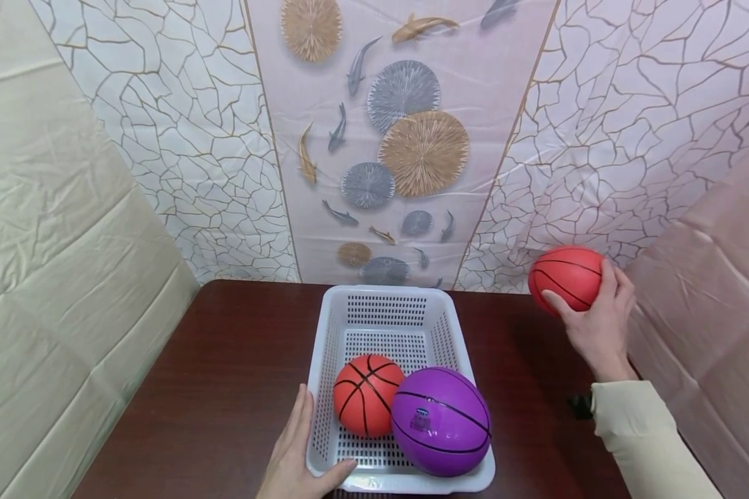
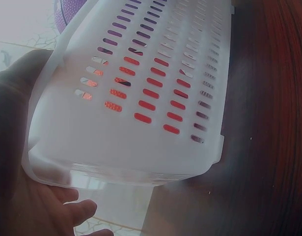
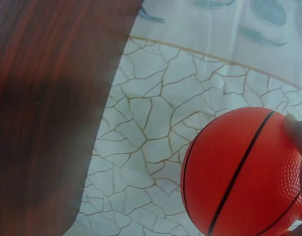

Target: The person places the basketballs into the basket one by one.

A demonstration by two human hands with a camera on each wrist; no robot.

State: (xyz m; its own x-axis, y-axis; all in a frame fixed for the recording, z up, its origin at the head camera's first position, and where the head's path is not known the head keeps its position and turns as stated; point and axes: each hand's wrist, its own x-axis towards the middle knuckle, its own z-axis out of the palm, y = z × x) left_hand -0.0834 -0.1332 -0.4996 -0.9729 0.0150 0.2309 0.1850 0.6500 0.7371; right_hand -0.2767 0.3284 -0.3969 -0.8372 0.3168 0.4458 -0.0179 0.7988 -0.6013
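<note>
My right hand (image 1: 602, 322) grips a red ball with black seam lines (image 1: 568, 277), held up above the back right of the table; the right wrist view shows this red ball (image 3: 239, 172) beyond the table edge. My left hand (image 1: 296, 450) rests at the near left corner of a white perforated plastic basket (image 1: 333, 305), thumb over the near rim and fingers along the left side. Inside the basket lie an orange-red basketball (image 1: 368, 395) and a larger purple ball (image 1: 440, 421) leaning at the near right corner. Through the slots of the basket wall (image 2: 116, 147) the orange-red ball shows.
The dark wooden table (image 1: 237, 374) extends to both sides of the basket. A patterned cloth (image 1: 225, 138) hangs behind its back edge, and padded beige panels (image 1: 44, 277) flank it. A small black object (image 1: 580, 407) lies by the right forearm.
</note>
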